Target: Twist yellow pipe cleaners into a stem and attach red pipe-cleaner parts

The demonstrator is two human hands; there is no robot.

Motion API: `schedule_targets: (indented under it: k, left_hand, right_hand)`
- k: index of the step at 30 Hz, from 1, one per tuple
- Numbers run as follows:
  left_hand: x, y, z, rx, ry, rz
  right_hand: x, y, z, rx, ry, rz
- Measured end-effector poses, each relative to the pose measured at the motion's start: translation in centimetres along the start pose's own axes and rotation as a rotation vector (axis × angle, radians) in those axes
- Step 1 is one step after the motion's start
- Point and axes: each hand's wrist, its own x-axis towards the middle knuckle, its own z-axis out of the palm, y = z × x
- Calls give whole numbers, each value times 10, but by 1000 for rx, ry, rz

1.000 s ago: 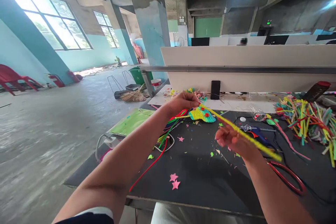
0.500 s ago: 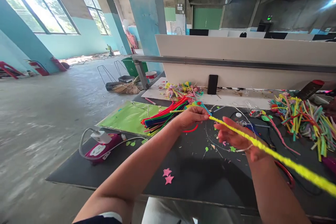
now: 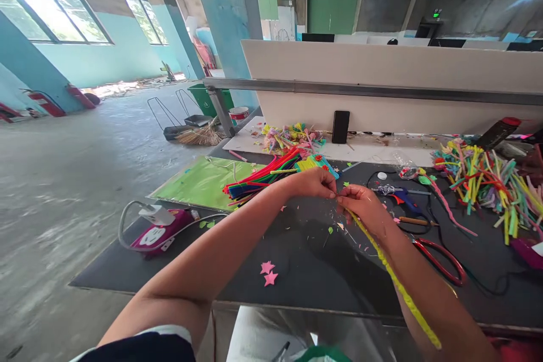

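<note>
A long yellow pipe cleaner (image 3: 392,277) runs from my fingertips down along my right forearm to a free end near the lower right. My right hand (image 3: 362,208) pinches it close to its upper end. The fingers of my left hand (image 3: 317,182) are closed at that same end, almost touching the right fingertips; the tip between them is hidden. Just beyond my left hand lies a bundle of red, green and blue pipe cleaners (image 3: 263,177), with shorter yellow and light-blue pieces (image 3: 316,164) beside it.
Red-handled scissors (image 3: 441,260) and a blue glue gun (image 3: 407,201) lie right of my hands. Heaped pipe cleaner pieces (image 3: 487,181) are at far right. Two pink stars (image 3: 268,274) lie in front. A purple power strip (image 3: 163,232), green sheet (image 3: 199,181) and black phone (image 3: 340,127) are also there.
My right hand, loosely spread beside the pipe cleaner before, has closed on it near the left fingertips. The pipe cleaner's long end has swung down and toward me. The view has shifted slightly.
</note>
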Motion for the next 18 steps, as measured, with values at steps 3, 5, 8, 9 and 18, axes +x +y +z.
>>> schedule_targets:
  k: [3,5,8,9,18]
  left_hand:
    - [1,4,-3,-15,-62,6]
    - [2,6,-5,-37,-64,28]
    - [4,6,-7,-58,-40,38]
    - [5,6,-7,-67,-32,34]
    - [-6,22,7,236,164,2]
  right_hand:
    - [1,-1,-4,25,-24,20]
    - [2,-1,-8,80,-63,27]
    - [3,1,-12,190,-123,37]
    - [4,2,-13,221,-139,42]
    - [6,4,-10,308,-109,34]
